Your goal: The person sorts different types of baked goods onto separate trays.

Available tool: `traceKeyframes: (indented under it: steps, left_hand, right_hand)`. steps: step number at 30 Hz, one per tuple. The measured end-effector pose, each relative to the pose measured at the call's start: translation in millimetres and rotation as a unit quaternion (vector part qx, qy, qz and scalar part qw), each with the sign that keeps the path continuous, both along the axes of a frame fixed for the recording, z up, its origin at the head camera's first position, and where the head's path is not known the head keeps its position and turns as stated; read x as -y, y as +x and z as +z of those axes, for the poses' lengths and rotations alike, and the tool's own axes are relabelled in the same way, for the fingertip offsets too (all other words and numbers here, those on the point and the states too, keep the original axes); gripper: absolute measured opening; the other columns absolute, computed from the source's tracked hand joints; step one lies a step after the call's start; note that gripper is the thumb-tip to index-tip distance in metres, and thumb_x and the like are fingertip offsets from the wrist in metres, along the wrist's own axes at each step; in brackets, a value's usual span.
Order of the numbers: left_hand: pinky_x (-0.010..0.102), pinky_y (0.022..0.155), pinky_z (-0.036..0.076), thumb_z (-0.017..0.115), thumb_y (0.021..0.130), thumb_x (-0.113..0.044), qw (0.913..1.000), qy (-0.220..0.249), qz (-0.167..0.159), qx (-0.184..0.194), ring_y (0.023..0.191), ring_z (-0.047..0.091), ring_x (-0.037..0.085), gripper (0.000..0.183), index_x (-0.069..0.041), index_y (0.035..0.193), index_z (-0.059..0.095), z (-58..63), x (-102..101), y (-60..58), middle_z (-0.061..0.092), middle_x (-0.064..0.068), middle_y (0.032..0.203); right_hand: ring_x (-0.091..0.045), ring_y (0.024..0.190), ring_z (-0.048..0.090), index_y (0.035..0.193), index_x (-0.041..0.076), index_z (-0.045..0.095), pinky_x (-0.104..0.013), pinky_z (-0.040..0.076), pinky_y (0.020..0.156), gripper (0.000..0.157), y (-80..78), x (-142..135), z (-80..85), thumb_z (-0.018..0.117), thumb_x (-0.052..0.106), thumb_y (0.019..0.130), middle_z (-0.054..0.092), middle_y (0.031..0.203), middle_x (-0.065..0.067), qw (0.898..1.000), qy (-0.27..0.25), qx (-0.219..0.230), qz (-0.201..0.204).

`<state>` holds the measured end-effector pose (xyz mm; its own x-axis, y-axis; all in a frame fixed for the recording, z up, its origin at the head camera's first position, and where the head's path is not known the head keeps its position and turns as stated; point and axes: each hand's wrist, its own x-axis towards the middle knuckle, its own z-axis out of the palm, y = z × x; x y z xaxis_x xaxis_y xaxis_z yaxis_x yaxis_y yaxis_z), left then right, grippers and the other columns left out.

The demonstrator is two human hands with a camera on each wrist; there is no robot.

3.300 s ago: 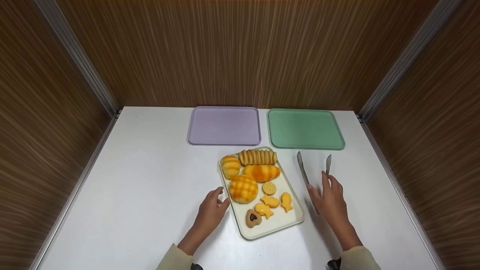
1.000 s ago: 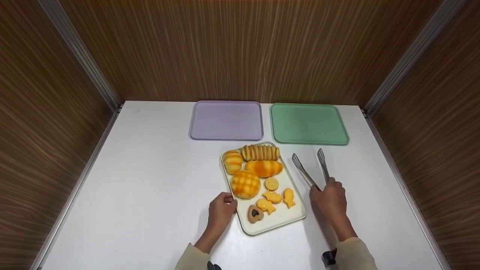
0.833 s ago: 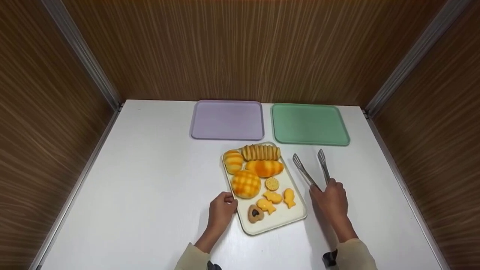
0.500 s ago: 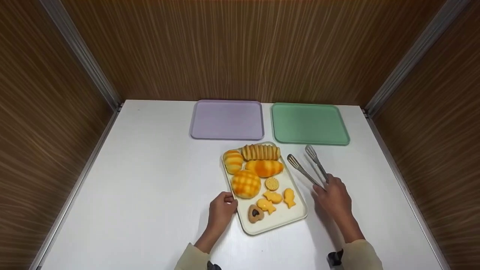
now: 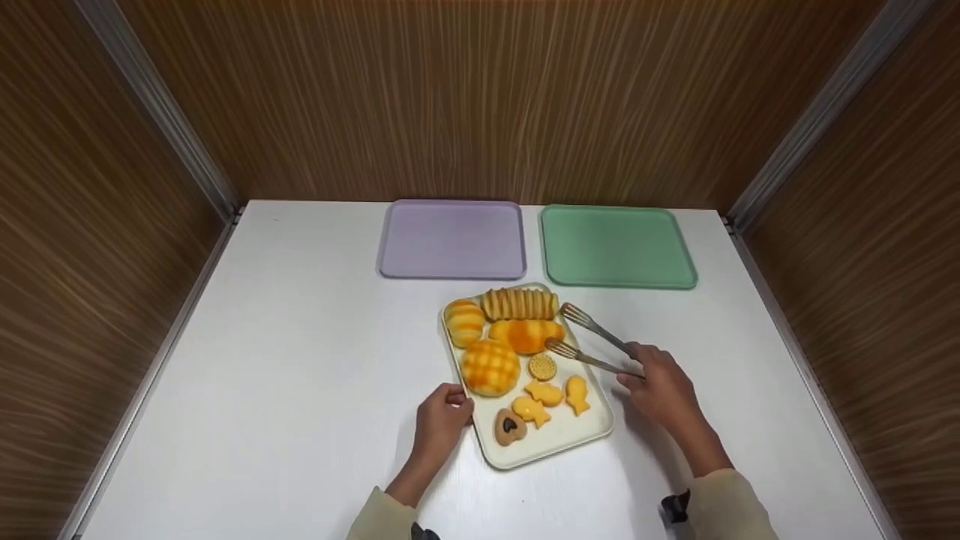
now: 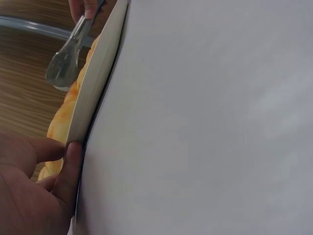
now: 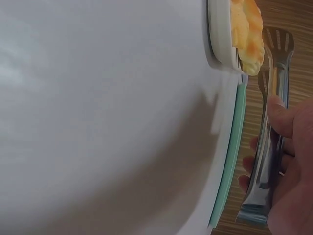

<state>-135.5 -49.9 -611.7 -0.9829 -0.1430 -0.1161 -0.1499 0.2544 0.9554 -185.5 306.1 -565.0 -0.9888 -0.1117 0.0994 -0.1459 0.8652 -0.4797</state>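
Note:
My left hand (image 5: 440,420) pinches the left rim of a cream tray (image 5: 555,444); the left wrist view shows thumb and finger on that rim. On the tray lie a round checked bun (image 5: 490,367), a striped roll (image 5: 465,323), an oval bread (image 5: 521,335) and a ridged long bread (image 5: 520,304). Nearer me are a round biscuit (image 5: 542,367), several fish-shaped biscuits (image 5: 576,394) and a heart-shaped cookie (image 5: 510,426). Right of the tray, my right hand (image 5: 664,386) holds metal tongs (image 7: 266,156). Their spread tips hang over the tray's right side, around the oval bread's right end, with nothing gripped.
A purple tray (image 5: 453,240) and a green tray (image 5: 619,246) lie side by side at the back of the white table (image 5: 300,360). Brown wood-grain panels (image 5: 480,105) wall in the back and both sides.
My left hand has come to the cream tray's rim and stays there. My right hand has swung the tongs leftward, from beside the tray to over its right side.

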Motion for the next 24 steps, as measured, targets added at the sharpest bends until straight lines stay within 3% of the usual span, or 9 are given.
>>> traceKeyframes:
  steps: [11, 18, 24]
  left_hand:
    - [0.022, 0.064, 0.057, 0.069, 0.089, -0.013, 0.9998, -0.020, 0.000, 0.001, 0.071, 0.061, 0.009, 0.020, -0.003, 0.106, 0.070, -2.3, -0.1, 0.0, 0.068, 0.005, 0.090]
    - [0.022, 0.063, 0.059, 0.069, 0.089, -0.011, 1.0000, 0.008, -0.001, -0.003, 0.070, 0.062, 0.009, 0.019, -0.001, 0.105, 0.069, -3.6, -0.5, 0.4, 0.067, 0.007, 0.089]
    - [0.023, 0.062, 0.060, 0.068, 0.088, -0.008, 0.9997, 0.023, 0.002, 0.003, 0.069, 0.062, 0.010, 0.019, 0.000, 0.105, 0.068, -3.6, -0.4, -0.7, 0.066, 0.008, 0.088]
  right_hand:
    - [-0.032, 0.108, 0.057, 0.134, 0.005, 0.059, -0.053, 0.050, 0.089, 0.050, -12.1, 7.2, 5.6, 0.076, 0.014, 0.089, 0.065, 0.124, -0.014, 0.998, 0.064, 0.004, 0.025]
    - [-0.031, 0.101, 0.059, 0.130, 0.005, 0.062, -0.050, 0.053, 0.083, 0.046, -19.6, 7.4, 9.1, 0.077, 0.012, 0.087, 0.067, 0.116, -0.013, 0.996, 0.076, 0.001, 0.043]
    - [-0.031, 0.106, 0.059, 0.130, 0.008, 0.062, -0.054, 0.053, 0.086, 0.042, -22.6, 5.7, 11.7, 0.074, 0.017, 0.090, 0.066, 0.116, -0.012, 0.995, 0.075, 0.036, 0.058]
